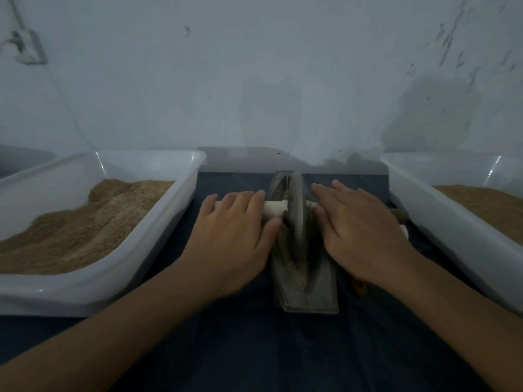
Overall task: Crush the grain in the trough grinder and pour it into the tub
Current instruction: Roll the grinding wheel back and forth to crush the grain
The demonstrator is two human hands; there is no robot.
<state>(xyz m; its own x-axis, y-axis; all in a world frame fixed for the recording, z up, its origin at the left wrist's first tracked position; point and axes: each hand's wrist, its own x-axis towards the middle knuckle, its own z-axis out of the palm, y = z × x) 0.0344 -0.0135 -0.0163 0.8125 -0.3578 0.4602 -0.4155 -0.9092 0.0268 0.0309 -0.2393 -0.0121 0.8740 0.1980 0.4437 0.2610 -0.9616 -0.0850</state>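
Bare forearms entered from the bottom corners and converged over a desk (254,349) covered with dark blue cloth. At centre stood the trough grinder (307,290), a narrow grey metal channel running away from the viewer, with a grey stone wheel (296,210) standing upright in it on a pale axle (273,209). Brown grain (297,271) lay in the channel at the near side of the wheel. The left hand (236,239) lay palm down over the axle's left end, fingers released and nearly straight, the thumb lying by the axle beside the wheel. The right hand (359,233) lay likewise over the right end, fingers extended and slightly spread, the axle tip (404,231) showing past it. Neither hand curled round the axle. A white plastic tub (113,278) stood just left of the grinder, holding a heap of crushed tan meal (93,224). A second white tub (441,216) stood at the right, also holding tan meal (489,210). No writing, label or brand could be read on any object. A pale wall (254,80) rose behind.
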